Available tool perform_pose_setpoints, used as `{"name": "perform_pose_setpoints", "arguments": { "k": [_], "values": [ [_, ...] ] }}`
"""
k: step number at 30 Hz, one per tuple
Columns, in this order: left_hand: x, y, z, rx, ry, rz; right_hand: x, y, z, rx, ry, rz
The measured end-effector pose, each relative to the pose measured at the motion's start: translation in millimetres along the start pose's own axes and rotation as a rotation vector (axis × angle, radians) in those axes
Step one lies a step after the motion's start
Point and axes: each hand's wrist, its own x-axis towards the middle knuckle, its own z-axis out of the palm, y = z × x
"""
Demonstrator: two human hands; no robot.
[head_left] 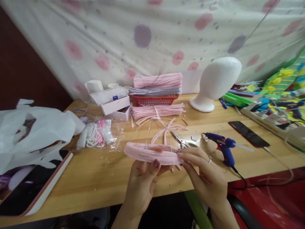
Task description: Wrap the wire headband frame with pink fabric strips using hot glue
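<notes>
A pink-wrapped ring with thin wires arching over it, like a crown frame, is held above the front of the table. My left hand grips its band from below, thumb pressed on the near face and fingers behind. At the band's right end, my right hand pinches the pink wrap between thumb and fingers. Loose pink strips lie just beyond the ring. Metal pliers or scissors rest behind my right hand; their exact kind is hard to tell.
A blue glue gun and black phone lie right. Behind stand a white foam head, pink strip bundle and red basket. Bagged beads, a white plastic bag and a tablet-like device lie left.
</notes>
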Motion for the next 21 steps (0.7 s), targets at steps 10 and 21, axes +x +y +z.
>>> {"name": "perform_pose_setpoints", "arguments": {
  "k": [10,21],
  "values": [
    [1.3,-0.5,-14.1,-0.020,-0.043,-0.058,3.4,-10.4,-4.3,0.027,-0.071,0.020],
    [0.1,2.1,-18.9,-0.069,-0.088,-0.100,3.1,-14.8,-4.0,0.061,-0.088,0.028]
  ]
}}
